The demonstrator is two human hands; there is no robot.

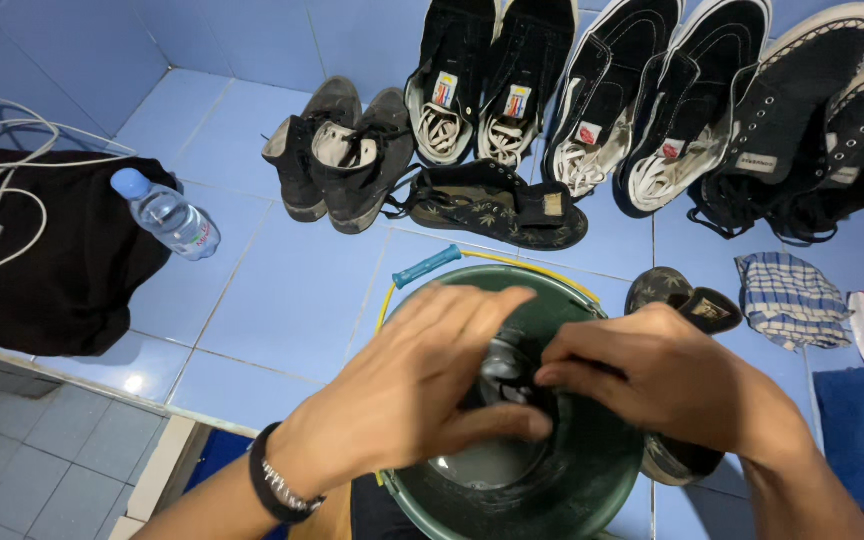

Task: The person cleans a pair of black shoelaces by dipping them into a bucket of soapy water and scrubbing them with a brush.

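Both my hands over green bucket (592, 480) on blue tile floor (282, 300). Left hand (422, 380) and right hand (652, 375) both closed on dark shoe (507, 375), held w/ its lower part inside bucket. Camo shoe (667, 290) just beside bucket rim, right side. Shoe row (652, 110) along wall; bottle (167, 215) far left.

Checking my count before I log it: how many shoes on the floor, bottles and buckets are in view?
Shoes: 10
Bottles: 1
Buckets: 1
Total: 12
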